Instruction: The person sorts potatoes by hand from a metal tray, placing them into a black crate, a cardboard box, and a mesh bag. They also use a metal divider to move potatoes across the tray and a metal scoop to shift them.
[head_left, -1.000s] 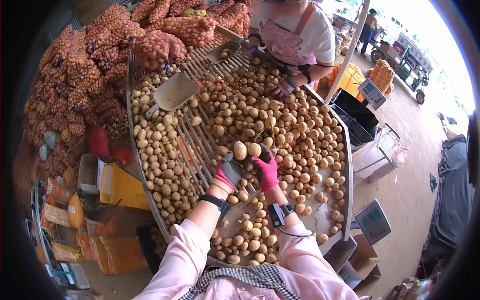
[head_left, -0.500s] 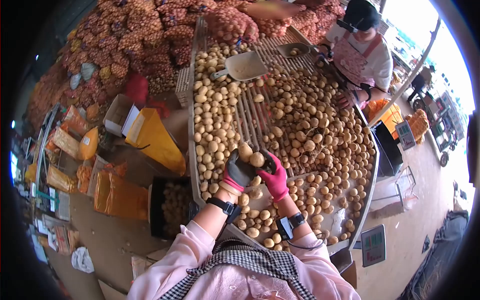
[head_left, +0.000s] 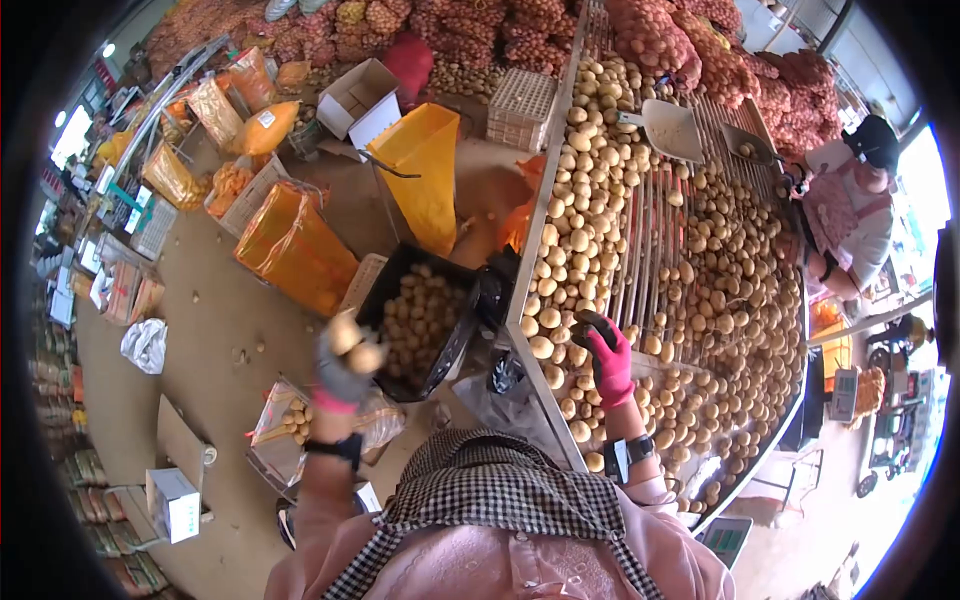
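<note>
Busy potato market, long slatted metal sorting table heaped with spuds. Left hand gripping small tan potatoes, blurred, beside the black plastic crate of potatoes. Right hand curled over the pile, grip hard to tell. Best to drop low and gently, right over the crate.

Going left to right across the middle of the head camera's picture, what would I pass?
White bag on the floor → orange bag → left hand holding potatoes → black crate of potatoes → right hand on the sorting table → co-worker in a pink apron.
</note>
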